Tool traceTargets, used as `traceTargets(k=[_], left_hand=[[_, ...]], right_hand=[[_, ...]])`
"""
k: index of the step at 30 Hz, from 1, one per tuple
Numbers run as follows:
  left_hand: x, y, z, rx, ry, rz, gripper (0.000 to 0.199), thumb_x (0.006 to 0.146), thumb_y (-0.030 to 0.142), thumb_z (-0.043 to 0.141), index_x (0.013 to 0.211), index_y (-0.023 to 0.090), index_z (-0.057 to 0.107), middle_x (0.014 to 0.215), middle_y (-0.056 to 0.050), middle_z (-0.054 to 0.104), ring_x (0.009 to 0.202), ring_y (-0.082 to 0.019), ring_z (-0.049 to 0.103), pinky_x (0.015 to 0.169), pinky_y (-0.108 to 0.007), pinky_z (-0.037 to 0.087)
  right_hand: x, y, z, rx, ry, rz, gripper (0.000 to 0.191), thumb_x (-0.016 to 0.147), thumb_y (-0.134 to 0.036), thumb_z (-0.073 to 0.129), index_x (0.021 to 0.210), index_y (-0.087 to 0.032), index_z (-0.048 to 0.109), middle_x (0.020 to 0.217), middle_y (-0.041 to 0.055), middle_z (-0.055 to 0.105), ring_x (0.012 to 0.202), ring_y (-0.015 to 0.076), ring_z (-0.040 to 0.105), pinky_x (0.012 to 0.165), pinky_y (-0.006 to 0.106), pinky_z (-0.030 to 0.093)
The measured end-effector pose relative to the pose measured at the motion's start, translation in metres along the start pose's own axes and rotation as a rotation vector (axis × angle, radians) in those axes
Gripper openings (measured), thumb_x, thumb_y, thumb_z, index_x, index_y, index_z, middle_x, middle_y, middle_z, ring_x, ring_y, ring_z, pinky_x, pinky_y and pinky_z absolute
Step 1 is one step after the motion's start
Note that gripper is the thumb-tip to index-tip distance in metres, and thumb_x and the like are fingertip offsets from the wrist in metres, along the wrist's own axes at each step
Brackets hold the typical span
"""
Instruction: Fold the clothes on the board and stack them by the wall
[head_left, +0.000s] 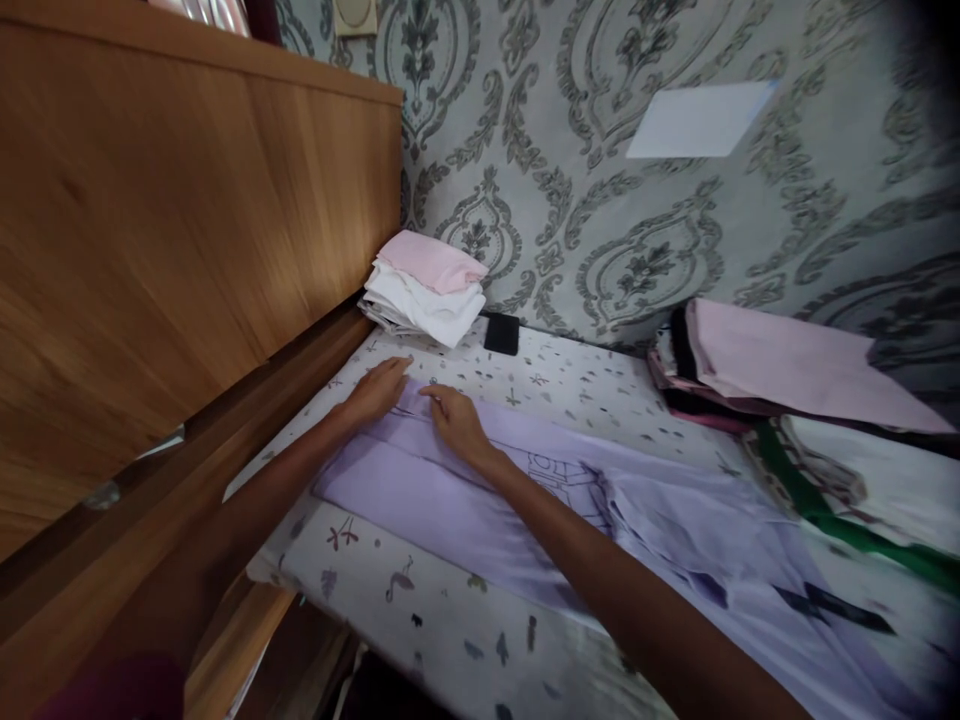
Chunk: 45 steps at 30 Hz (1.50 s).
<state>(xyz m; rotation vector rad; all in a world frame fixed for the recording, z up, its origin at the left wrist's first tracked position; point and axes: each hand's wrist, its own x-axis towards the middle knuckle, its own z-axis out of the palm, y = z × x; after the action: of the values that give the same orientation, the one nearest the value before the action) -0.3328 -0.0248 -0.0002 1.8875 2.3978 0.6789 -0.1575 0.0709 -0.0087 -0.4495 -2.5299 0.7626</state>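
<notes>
A lavender garment [435, 500] lies lengthwise over the patterned sheet, flat at its left end and bunched up toward the right. Dark line drawing shows on its middle, partly covered by my right forearm. At the garment's far left corner rests my left hand [381, 390], fingers stretched out and reaching just past the fabric's edge. My right hand [456, 420] is a short way to the right, thumb and forefinger closed on the cloth near the same end. The undersides of both hands are hidden.
Folded pink and white clothes [431, 285] are stacked in the far corner, beside a small black square [502, 334]. More clothes [772, 360] are piled at right, near a green-edged white cloth [847, 490]. A wooden panel [202, 220] borders the left; patterned wallpaper [525, 150] stands behind.
</notes>
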Motion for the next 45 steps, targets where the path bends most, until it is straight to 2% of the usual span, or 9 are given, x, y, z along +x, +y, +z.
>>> traceTargets(k=[8, 12, 16, 21, 26, 30, 35, 39, 45], left_hand=[[-0.002, 0.005, 0.012, 0.117, -0.357, -0.035, 0.067, 0.101, 0.053, 0.026, 0.157, 0.016, 0.025, 0.167, -0.014, 0.017, 0.155, -0.028, 0.009, 0.122, -0.056, 0.007], [-0.006, -0.022, -0.005, 0.086, -0.358, -0.104, 0.068, 0.1, 0.054, 0.025, 0.158, 0.017, 0.023, 0.167, -0.013, 0.016, 0.155, -0.027, 0.011, 0.123, -0.054, 0.008], [-0.017, -0.043, -0.026, -0.039, -0.181, -0.111, 0.064, 0.098, 0.047, 0.032, 0.151, 0.011, 0.036, 0.159, -0.019, 0.037, 0.147, -0.026, 0.035, 0.119, -0.043, 0.028], [-0.05, -0.019, -0.038, -0.166, 0.015, 0.061, 0.046, 0.097, 0.045, 0.04, 0.123, 0.015, 0.062, 0.125, -0.014, 0.066, 0.116, -0.025, 0.062, 0.104, -0.039, 0.047], [-0.1, 0.027, -0.016, -0.119, -0.113, 0.131, 0.055, 0.103, 0.049, 0.029, 0.146, 0.02, 0.045, 0.153, -0.01, 0.048, 0.142, -0.024, 0.042, 0.119, -0.041, 0.03], [-0.119, 0.018, -0.006, 0.073, -0.168, 0.057, 0.056, 0.102, 0.05, 0.027, 0.149, 0.022, 0.04, 0.16, -0.011, 0.037, 0.149, -0.026, 0.03, 0.121, -0.051, 0.023], [-0.078, -0.014, -0.023, 0.023, 0.0, -0.147, 0.047, 0.097, 0.043, 0.039, 0.131, 0.015, 0.056, 0.132, -0.015, 0.061, 0.124, -0.027, 0.054, 0.108, -0.042, 0.041], [-0.015, -0.016, -0.028, -0.017, -0.07, -0.436, 0.036, 0.089, 0.041, 0.052, 0.111, 0.015, 0.064, 0.102, -0.01, 0.07, 0.097, -0.024, 0.064, 0.086, -0.033, 0.048], [0.038, -0.012, -0.018, -0.045, -0.134, -0.547, 0.029, 0.069, 0.046, 0.074, 0.074, 0.019, 0.063, 0.07, -0.005, 0.065, 0.075, -0.025, 0.064, 0.063, -0.03, 0.041]], right_hand=[[-0.023, 0.024, -0.017, -0.3, -0.202, 0.162, 0.056, 0.102, -0.038, 0.034, 0.149, -0.009, 0.041, 0.159, 0.0212, 0.035, 0.151, 0.0296, 0.026, 0.12, 0.054, 0.023], [-0.029, 0.012, -0.015, -0.229, -0.094, 0.143, 0.053, 0.102, -0.035, 0.034, 0.145, -0.007, 0.047, 0.157, 0.022, 0.039, 0.15, 0.03, 0.029, 0.12, 0.053, 0.024], [-0.045, -0.018, -0.01, -0.157, -0.094, -0.066, 0.04, 0.099, -0.027, 0.043, 0.13, -0.012, 0.062, 0.151, 0.0206, 0.048, 0.142, 0.0288, 0.042, 0.116, 0.049, 0.033], [-0.075, -0.061, 0.0, -0.129, -0.191, -0.189, 0.033, 0.099, -0.023, 0.046, 0.126, -0.015, 0.063, 0.151, 0.0187, 0.048, 0.14, 0.0278, 0.043, 0.113, 0.05, 0.037], [-0.096, -0.079, 0.005, -0.184, -0.3, -0.201, 0.034, 0.1, -0.024, 0.048, 0.129, -0.012, 0.059, 0.146, 0.0178, 0.052, 0.146, 0.0277, 0.035, 0.12, 0.053, 0.027], [-0.104, -0.081, 0.006, -0.238, -0.26, -0.198, 0.035, 0.101, -0.025, 0.049, 0.131, -0.013, 0.058, 0.148, 0.0176, 0.05, 0.146, 0.0281, 0.035, 0.121, 0.051, 0.027], [-0.099, -0.104, 0.014, -0.283, -0.231, -0.27, 0.034, 0.098, -0.038, 0.056, 0.114, -0.009, 0.066, 0.131, 0.0195, 0.061, 0.127, 0.0307, 0.051, 0.106, 0.049, 0.042], [-0.088, -0.134, 0.03, -0.298, -0.255, -0.283, 0.042, 0.093, -0.049, 0.061, 0.105, -0.009, 0.067, 0.107, 0.017, 0.066, 0.11, 0.0311, 0.056, 0.087, 0.044, 0.052], [-0.067, -0.151, 0.05, -0.352, -0.256, -0.204, 0.02, 0.094, -0.01, 0.05, 0.106, -0.007, 0.066, 0.101, 0.0176, 0.07, 0.095, 0.0281, 0.064, 0.067, 0.038, 0.056]])
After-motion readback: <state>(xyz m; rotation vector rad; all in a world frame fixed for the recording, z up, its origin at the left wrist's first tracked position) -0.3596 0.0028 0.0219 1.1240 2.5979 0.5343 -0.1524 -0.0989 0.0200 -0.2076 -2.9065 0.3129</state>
